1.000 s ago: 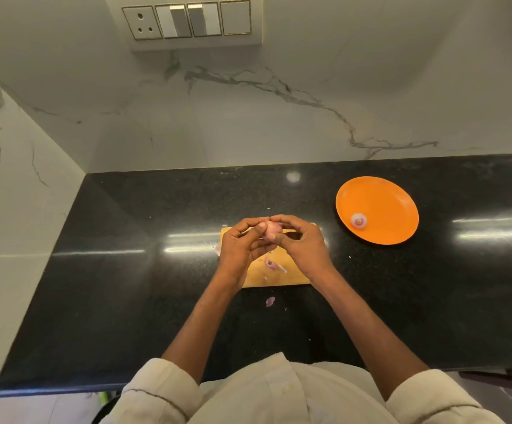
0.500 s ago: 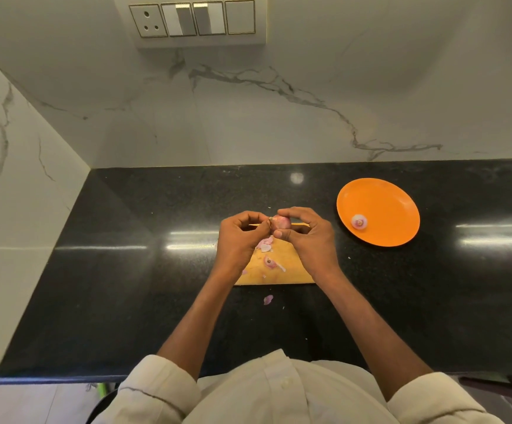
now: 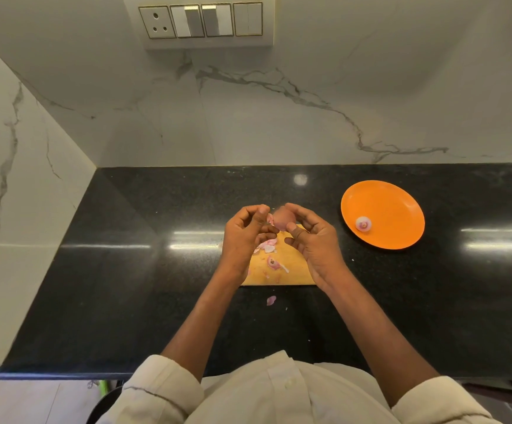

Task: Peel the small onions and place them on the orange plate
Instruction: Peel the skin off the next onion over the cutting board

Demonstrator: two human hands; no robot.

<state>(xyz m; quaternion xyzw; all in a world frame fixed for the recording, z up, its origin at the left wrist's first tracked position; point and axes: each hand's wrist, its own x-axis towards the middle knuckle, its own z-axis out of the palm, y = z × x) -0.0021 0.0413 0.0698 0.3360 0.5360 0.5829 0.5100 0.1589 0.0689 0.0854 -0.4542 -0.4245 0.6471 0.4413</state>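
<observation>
Above the cutting board [image 3: 291, 267], right hand [image 3: 313, 240] fingers pinch a small onion [image 3: 282, 220] (left hand [image 3: 245, 232] curled, pinching peel)

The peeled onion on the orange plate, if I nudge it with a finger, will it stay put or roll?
It will probably roll: the onion looks small and round, resting loose on the plate. The plate looks smooth and glossy, so little would likely slow it. Its raised rim should probably catch it. It also looks light, so a gentle push would likely be enough.
</observation>
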